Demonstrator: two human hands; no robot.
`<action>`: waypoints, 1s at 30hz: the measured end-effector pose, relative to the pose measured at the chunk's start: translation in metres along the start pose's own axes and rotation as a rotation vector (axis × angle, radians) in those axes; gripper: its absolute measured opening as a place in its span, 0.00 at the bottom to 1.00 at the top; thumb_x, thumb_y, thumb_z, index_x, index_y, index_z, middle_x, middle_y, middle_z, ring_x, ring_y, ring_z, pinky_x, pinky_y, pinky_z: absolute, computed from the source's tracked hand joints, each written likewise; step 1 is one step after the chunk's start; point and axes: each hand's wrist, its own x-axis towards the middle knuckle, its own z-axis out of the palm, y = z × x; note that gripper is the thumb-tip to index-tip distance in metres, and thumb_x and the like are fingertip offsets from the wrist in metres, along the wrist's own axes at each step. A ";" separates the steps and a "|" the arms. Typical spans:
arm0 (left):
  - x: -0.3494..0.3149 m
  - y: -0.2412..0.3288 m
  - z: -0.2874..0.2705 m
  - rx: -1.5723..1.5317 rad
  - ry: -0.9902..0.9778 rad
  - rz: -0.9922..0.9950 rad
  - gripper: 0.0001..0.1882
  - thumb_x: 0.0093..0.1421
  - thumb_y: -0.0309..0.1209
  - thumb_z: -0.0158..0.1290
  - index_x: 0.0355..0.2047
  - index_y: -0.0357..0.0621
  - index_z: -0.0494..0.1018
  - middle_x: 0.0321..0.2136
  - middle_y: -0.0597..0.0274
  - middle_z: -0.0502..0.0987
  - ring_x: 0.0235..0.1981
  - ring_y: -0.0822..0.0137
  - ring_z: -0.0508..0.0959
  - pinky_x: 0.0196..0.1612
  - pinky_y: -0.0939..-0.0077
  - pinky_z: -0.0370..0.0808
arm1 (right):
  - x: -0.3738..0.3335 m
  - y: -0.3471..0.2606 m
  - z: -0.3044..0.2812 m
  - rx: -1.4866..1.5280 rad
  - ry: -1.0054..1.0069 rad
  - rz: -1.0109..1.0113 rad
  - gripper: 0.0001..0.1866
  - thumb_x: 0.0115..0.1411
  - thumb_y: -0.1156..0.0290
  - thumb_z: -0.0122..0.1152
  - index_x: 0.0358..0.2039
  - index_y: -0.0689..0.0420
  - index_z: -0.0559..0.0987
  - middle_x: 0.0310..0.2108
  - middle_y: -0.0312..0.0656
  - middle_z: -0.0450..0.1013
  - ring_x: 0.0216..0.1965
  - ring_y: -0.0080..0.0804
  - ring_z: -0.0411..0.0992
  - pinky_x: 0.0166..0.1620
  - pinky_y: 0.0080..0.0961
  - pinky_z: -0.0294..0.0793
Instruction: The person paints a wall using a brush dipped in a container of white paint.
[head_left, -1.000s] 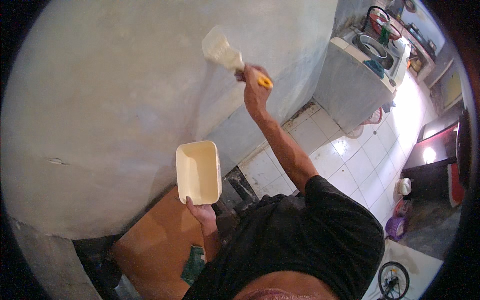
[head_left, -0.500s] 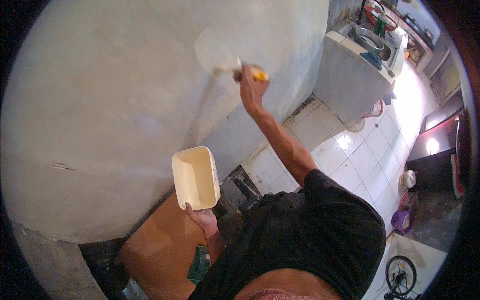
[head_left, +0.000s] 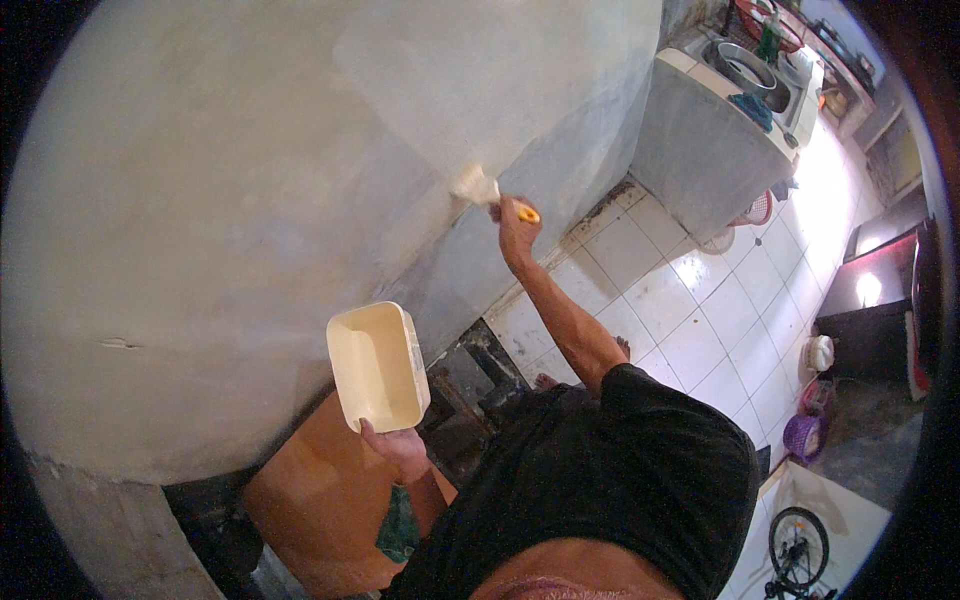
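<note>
My right hand grips a paintbrush by its orange-yellow handle. The pale, wide bristles appear to press on the wall, close to where its beige upper part meets the grey lower band. Lower and to the left, my left hand supports a cream rectangular plastic tub from its near end, thumb over the rim. The tub is tilted so that its inside shows; any paint in it is hard to tell from the cream plastic.
Tiled floor stretches to the right. Beyond stands a sink counter with a metal pot. A brown board leans below the tub. A purple basket and a bicycle wheel are at the right.
My right hand has brought the brush down the wall and slightly to the right. The tub in my left hand has shifted a little left and down.
</note>
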 end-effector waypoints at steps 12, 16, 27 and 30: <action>-0.008 0.006 -0.003 0.044 0.012 0.011 0.38 0.59 0.55 0.43 0.63 0.44 0.55 0.62 0.54 0.59 0.61 0.53 0.61 0.62 0.55 0.59 | -0.026 -0.161 0.118 0.169 -0.202 -0.088 0.12 0.58 0.67 0.60 0.25 0.62 0.73 0.22 0.37 0.74 0.21 0.21 0.72 0.25 0.21 0.75; -0.006 0.003 0.006 0.119 0.006 -0.007 0.43 0.55 0.60 0.46 0.64 0.49 0.53 0.63 0.56 0.57 0.61 0.50 0.61 0.60 0.49 0.61 | -0.024 -0.262 0.175 0.516 -0.331 -0.402 0.11 0.59 0.68 0.59 0.27 0.63 0.75 0.21 0.41 0.75 0.21 0.24 0.74 0.25 0.21 0.75; -0.011 0.011 -0.011 0.315 -0.047 0.074 0.41 0.57 0.58 0.45 0.64 0.46 0.53 0.63 0.54 0.57 0.63 0.52 0.58 0.63 0.50 0.56 | -0.036 0.021 0.003 -0.201 -0.003 0.036 0.13 0.60 0.64 0.59 0.28 0.63 0.77 0.25 0.42 0.77 0.26 0.25 0.75 0.31 0.22 0.74; -0.002 0.009 -0.058 0.583 -0.099 0.168 0.36 0.62 0.53 0.43 0.62 0.43 0.55 0.63 0.51 0.56 0.63 0.53 0.59 0.65 0.55 0.52 | -0.028 0.078 -0.038 -0.602 0.120 0.097 0.14 0.58 0.63 0.60 0.25 0.62 0.77 0.21 0.41 0.76 0.24 0.23 0.73 0.29 0.23 0.73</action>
